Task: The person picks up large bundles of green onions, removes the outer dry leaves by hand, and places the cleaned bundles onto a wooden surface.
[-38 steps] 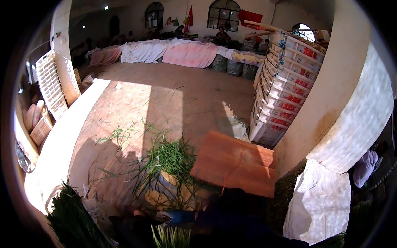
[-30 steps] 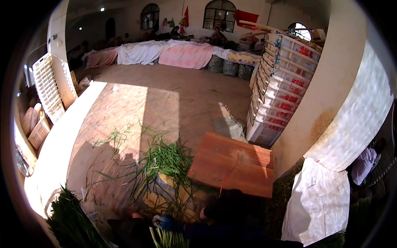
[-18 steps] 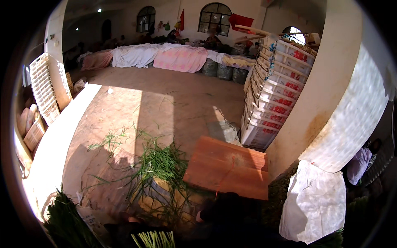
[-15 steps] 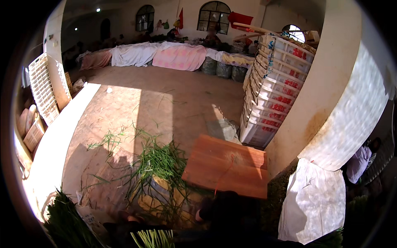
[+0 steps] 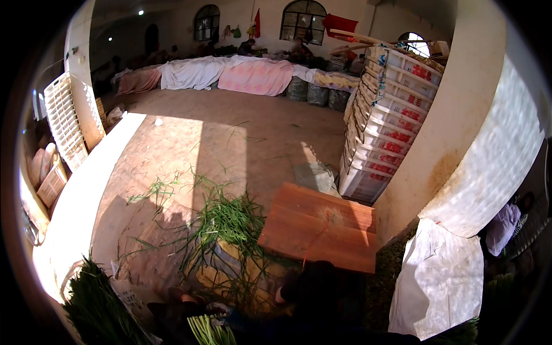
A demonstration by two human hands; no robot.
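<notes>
Stem bundle: pale green, btm edge, L of ctr.
Just changed: vs 0.5 s ago, cut ends slant more to upper L; patterned blue sleeve or glove now shows just behind, so bundle prob. being handled.
Fingers: both hands, can't tell, too dark.
Leaf heap: loose, ctr-L, next to red-brown board.

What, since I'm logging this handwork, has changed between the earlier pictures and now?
A blue patch, perhaps a sleeve or glove, out of sight in the previous picture, shows again beside the pale stalk bundle, whose ends now sit slightly higher and closer together. No hand shows clearly, so gripping or releasing can't be told. The green heap, reddish board and stacked crates stayed put.
</notes>
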